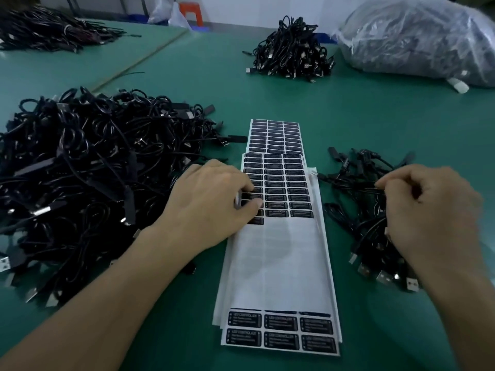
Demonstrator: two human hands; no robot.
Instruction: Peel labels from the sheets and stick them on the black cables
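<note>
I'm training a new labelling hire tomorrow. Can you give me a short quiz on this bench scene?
1. True or false: the left hand pinches a label on the sheet.
2. The right hand grips: A a cable, B a pen, C nothing.
3. Fill in: the biggest loose cable pile lies to the sheet's ____.
Key: 1 true; 2 A; 3 left.

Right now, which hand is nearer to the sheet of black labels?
Left. The left hand lies on the label sheet, pinching a label in its left column; the right hand is off its right edge, pinching a cable.
</note>
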